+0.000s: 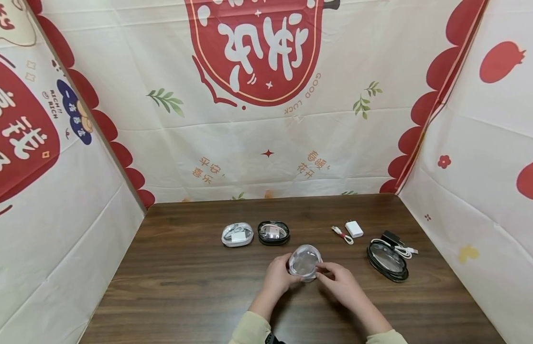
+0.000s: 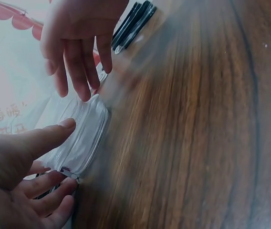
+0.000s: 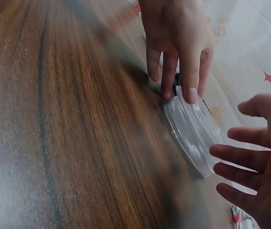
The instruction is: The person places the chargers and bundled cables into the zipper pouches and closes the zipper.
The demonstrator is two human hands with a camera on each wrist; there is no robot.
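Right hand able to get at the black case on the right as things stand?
Probably yes: only table shows between right hand and that black case; the left hand holds the clear case.

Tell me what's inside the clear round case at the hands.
Through its face, the clear round case shows no distinct contents. The left hand and right hand cover parts of its edge, so anything behind them can't be seen.

"GOOD LUCK" (image 1: 307, 93) curved beside red emblem (image 1: 259, 62) on back cloth (image 1: 266, 134), upper right of centre in head view. Same cloth bore "平安喜乐" (image 1: 208, 169) left of centre, "春暖花开" (image 1: 311, 164) right of centre; left wrist view showed "春暖" at left edge. "RICH!! RICH" (image 1: 54, 104) stood on left cloth (image 1: 77, 191), far left; cut-off "ky" (image 1: 5, 24) in upper-left corner.
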